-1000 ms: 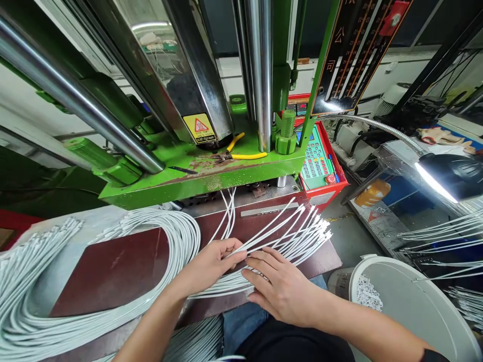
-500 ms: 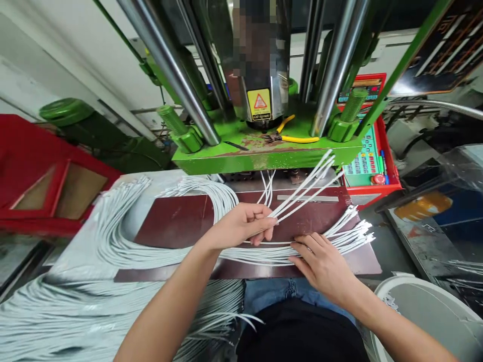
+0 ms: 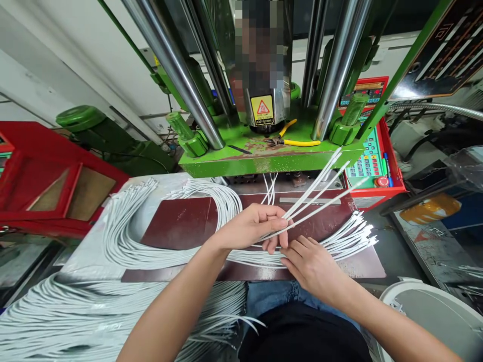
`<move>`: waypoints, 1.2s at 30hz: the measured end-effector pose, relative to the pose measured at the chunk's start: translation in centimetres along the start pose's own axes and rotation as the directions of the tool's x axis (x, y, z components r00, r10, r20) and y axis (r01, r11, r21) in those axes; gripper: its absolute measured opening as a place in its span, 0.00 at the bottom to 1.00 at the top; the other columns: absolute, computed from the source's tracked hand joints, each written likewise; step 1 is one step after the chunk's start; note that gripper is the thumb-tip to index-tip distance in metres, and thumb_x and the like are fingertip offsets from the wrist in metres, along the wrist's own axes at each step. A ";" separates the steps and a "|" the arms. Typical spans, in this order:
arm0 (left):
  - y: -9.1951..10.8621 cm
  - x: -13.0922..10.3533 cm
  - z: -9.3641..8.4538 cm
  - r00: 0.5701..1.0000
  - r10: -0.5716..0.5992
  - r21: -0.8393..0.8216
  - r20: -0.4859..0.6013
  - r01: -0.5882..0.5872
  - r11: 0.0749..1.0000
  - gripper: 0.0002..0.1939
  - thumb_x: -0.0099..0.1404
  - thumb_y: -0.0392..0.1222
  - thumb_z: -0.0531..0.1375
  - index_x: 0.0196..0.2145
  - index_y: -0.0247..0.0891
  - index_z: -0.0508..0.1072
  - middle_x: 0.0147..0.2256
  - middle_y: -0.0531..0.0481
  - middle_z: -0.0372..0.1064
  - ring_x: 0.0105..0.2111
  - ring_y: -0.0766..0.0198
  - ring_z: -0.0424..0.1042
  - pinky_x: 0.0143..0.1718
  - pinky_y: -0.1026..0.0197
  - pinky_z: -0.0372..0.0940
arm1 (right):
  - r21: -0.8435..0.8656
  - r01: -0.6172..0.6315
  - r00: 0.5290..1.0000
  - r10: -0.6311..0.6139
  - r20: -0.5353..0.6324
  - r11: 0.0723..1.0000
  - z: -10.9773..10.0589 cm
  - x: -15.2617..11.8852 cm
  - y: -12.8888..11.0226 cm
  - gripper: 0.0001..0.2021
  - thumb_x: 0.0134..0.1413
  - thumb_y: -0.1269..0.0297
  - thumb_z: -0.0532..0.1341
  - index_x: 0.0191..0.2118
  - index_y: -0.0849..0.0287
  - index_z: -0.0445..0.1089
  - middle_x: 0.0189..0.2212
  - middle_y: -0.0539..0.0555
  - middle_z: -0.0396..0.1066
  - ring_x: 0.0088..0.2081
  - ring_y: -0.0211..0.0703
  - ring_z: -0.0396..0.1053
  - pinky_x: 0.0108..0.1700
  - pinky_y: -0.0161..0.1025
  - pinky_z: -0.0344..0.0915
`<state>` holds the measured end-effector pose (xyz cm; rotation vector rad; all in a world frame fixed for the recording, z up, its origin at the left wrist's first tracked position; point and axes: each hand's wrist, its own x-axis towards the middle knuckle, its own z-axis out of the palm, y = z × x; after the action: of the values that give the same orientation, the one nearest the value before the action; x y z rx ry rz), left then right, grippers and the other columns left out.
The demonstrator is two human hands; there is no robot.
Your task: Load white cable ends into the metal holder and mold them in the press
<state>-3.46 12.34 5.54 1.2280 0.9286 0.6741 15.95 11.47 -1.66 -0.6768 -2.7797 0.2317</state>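
Note:
My left hand grips several white cables that fan up and to the right above the brown board. My right hand lies just below it, its fingertips touching the held cables and the flat bundle of white cables spread on the board. The bundle's ends point right, past the board's edge. The rest of the bundle loops left across the bench.
A green press with steel columns stands right behind the board, yellow-handled pliers on its base. A red control box is at right, a red cabinet at left, a white bucket at lower right. More cables pile at lower left.
My left hand has lifted several cables off the bundle and raised them. My right hand slid left and up to meet it. The view swung left.

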 end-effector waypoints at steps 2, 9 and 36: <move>0.1 0.2 0.2 1.000 -0.006 0.046 0.012 0.006 0.999 0.14 0.66 0.46 0.54 0.32 0.31 0.70 0.28 0.46 0.72 0.21 0.69 0.67 0.23 0.66 0.62 | -0.042 -0.013 1.000 0.013 -0.011 0.999 0.2 0.0 0.0 0.10 0.62 0.65 0.51 0.40 0.60 0.69 0.33 0.55 0.69 0.35 0.46 0.65 0.39 0.45 0.61; 0.2 1.4 0.5 0.996 0.058 0.313 -0.066 -0.035 0.949 0.11 0.64 0.43 0.56 0.35 0.32 0.73 0.36 0.46 0.72 0.36 0.64 0.69 0.38 0.61 0.63 | -0.073 -0.110 0.993 0.108 -0.041 0.991 0.7 -0.4 1.2 0.18 0.59 0.63 0.55 0.53 0.65 0.63 0.52 0.62 0.65 0.55 0.54 0.59 0.57 0.53 0.55; -0.9 2.0 0.4 0.996 -0.021 0.332 -0.091 0.050 0.942 0.12 0.65 0.44 0.52 0.41 0.35 0.69 0.31 0.49 0.70 0.26 0.66 0.70 0.32 0.62 0.65 | 0.246 -0.192 0.932 0.255 -0.257 0.950 -0.1 -0.4 1.7 0.18 0.59 0.66 0.54 0.55 0.63 0.57 0.46 0.61 0.64 0.50 0.50 0.62 0.51 0.50 0.64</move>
<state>-2.14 13.66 4.25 1.4862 1.1690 0.5572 17.01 12.78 -1.98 -0.8948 -2.3578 0.4392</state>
